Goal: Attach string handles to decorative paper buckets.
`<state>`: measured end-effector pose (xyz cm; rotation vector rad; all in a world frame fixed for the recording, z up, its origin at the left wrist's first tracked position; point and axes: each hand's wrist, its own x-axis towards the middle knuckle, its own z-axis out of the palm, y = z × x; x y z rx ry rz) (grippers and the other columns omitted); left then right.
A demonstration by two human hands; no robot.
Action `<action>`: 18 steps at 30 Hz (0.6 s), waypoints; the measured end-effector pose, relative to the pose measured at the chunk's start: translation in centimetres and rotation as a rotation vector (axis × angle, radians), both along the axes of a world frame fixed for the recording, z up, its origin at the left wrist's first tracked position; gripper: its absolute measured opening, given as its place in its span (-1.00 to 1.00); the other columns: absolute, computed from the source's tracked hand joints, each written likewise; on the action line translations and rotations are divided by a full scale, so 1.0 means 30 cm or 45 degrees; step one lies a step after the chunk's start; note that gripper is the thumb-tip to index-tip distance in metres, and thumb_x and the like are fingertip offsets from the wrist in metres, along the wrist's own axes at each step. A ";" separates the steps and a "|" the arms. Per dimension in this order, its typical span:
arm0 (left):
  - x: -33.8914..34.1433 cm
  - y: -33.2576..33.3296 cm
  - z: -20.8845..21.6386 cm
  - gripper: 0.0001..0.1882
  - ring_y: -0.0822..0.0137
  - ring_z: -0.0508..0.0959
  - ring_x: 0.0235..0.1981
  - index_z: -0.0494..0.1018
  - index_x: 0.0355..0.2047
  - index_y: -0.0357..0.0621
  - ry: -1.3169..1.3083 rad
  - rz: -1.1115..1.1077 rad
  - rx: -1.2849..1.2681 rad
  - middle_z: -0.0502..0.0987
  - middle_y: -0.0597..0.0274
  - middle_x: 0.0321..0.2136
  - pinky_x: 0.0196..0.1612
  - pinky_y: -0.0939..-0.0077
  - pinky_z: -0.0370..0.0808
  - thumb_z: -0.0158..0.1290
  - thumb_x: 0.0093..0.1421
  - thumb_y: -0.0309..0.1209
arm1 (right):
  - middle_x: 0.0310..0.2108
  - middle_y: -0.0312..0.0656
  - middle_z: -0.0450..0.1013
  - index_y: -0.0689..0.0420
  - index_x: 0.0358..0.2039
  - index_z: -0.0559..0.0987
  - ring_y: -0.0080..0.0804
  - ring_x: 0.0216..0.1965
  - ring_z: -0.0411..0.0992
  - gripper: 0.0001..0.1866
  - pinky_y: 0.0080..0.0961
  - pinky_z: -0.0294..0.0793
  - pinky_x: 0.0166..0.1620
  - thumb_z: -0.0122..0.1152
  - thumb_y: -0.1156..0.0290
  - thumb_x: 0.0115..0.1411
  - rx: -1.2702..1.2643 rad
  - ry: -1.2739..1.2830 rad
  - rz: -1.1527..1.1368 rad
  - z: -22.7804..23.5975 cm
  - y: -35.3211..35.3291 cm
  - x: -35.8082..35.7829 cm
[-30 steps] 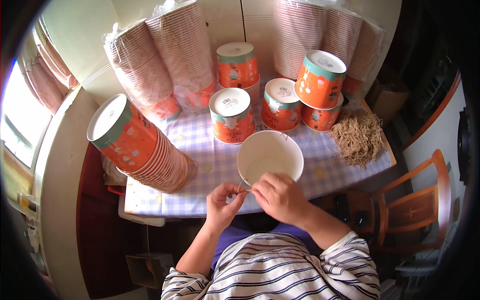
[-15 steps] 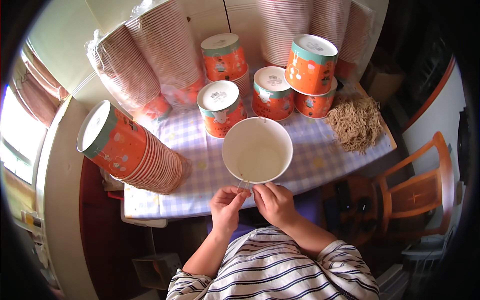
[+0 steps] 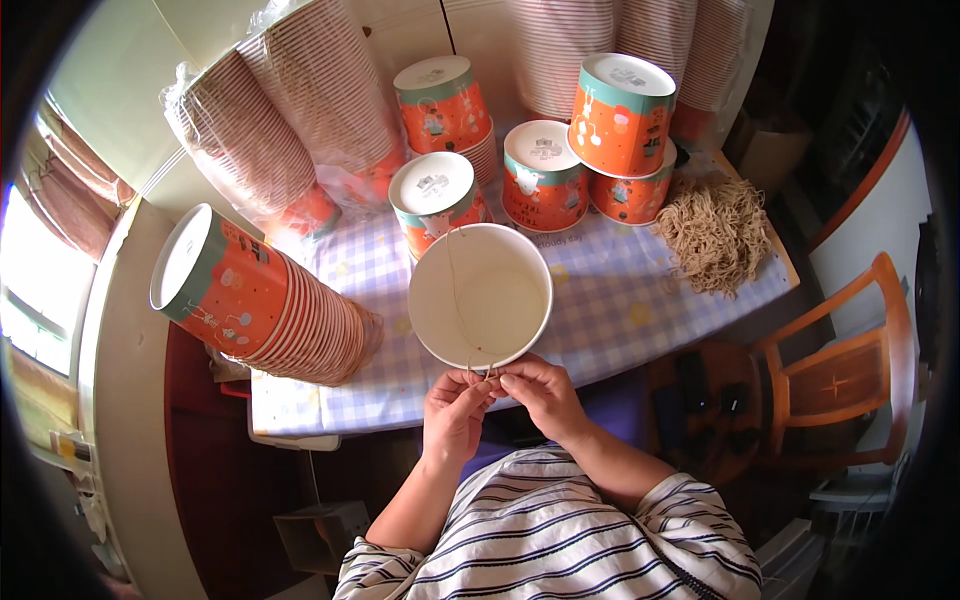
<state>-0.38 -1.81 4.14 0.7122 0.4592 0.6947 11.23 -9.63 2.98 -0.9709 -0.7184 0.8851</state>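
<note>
We see the open white tub [image 3: 505,290] tipped toward us at the middle of the near edge of the desk [image 3: 610,335], a little farther left than half a second ago, so that it now partly covers the upturned orange tub [image 3: 437,190] behind it. A thin string [image 3: 455,285] now shows across its inside from far rim to near rim, where we could not make one out earlier. At the near rim our left hand [image 3: 455,415] has its grip pinching the string between thumb and forefinger; our right hand [image 3: 543,400], thumb and finger together, pinches it just beside, closer in than before. A second ago our right hand was raised over the rim. The leaning stack of tubs [image 3: 250,295] stays by the desk's left edge, and the tangled heap of string [image 3: 715,237] stays by its right edge.
</note>
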 end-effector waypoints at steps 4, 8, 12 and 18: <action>-0.002 -0.002 -0.013 -0.95 0.34 0.54 -0.40 0.37 -0.41 -0.24 0.001 0.040 0.035 0.53 0.10 -0.43 -0.30 0.55 0.47 -0.01 0.13 -0.63 | -0.30 -0.21 0.50 0.27 -0.26 0.55 -0.54 -0.27 0.43 -0.85 -0.59 0.45 -0.17 0.09 0.52 0.18 -0.051 0.234 0.041 -0.005 -0.001 -0.007; 0.007 -0.015 -0.011 -0.92 0.34 0.55 -0.43 0.37 -0.41 -0.26 0.094 0.145 0.151 0.53 0.10 -0.43 -0.37 0.58 0.47 0.04 0.10 -0.65 | -0.32 -0.25 0.51 0.23 -0.26 0.57 -0.55 -0.26 0.43 -0.84 -0.62 0.43 -0.19 0.12 0.46 0.18 -0.100 0.404 0.091 0.003 0.004 0.001; 0.021 -0.030 -0.001 -0.88 0.40 0.55 -0.45 0.38 -0.40 -0.29 0.227 0.296 0.411 0.53 0.12 -0.43 -0.38 0.62 0.49 0.08 0.07 -0.68 | -0.36 -0.30 0.50 0.21 -0.26 0.57 -0.61 -0.38 0.39 -0.83 -0.69 0.37 -0.29 0.13 0.42 0.17 -0.153 0.639 0.156 -0.006 0.003 0.012; 0.027 -0.031 -0.004 -0.89 0.46 0.53 -0.42 0.38 -0.36 -0.32 0.343 0.312 0.789 0.52 0.17 -0.42 -0.32 0.64 0.48 0.03 0.09 -0.70 | -0.47 -0.41 0.46 0.17 -0.27 0.59 -0.73 -0.51 0.25 -0.82 -0.77 0.26 -0.41 0.15 0.36 0.17 -0.191 0.736 0.171 -0.003 0.004 0.016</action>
